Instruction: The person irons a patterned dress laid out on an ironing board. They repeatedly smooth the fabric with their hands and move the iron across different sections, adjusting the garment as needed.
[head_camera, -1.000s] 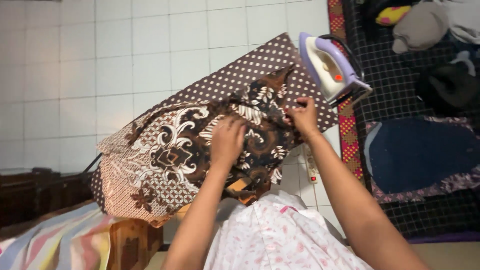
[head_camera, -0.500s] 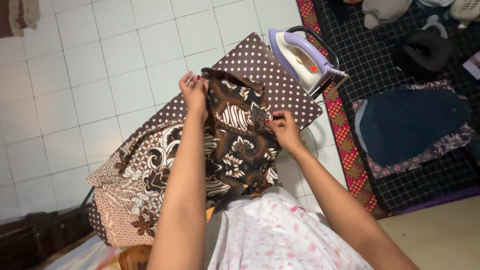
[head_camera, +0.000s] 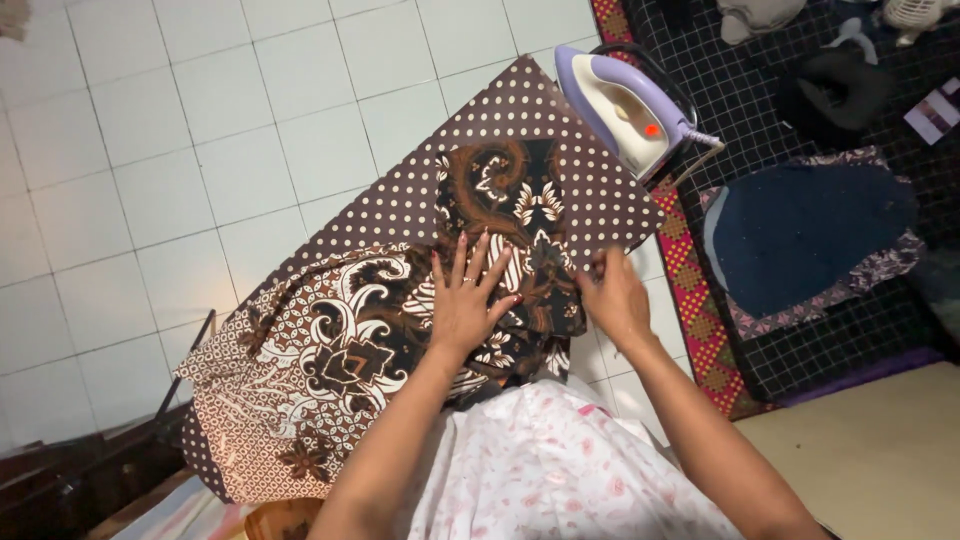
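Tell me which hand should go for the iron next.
Probably the right hand: it sits at the batik cloth's edge on the side where the purple iron stands upright at the board's end. The left hand lies flat, fingers spread, pinning the cloth.

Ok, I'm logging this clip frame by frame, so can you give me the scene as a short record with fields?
Left hand: left hand flat, fingers spread, pressing on the batik cloth
Right hand: right hand at the cloth's right edge, grip unclear
Cloth: brown, black and cream, spread over the polka-dot ironing board
Iron: lilac and white steam iron resting at the board's far end, apart from both hands
Floor: white tile floor; black checked mat on the right
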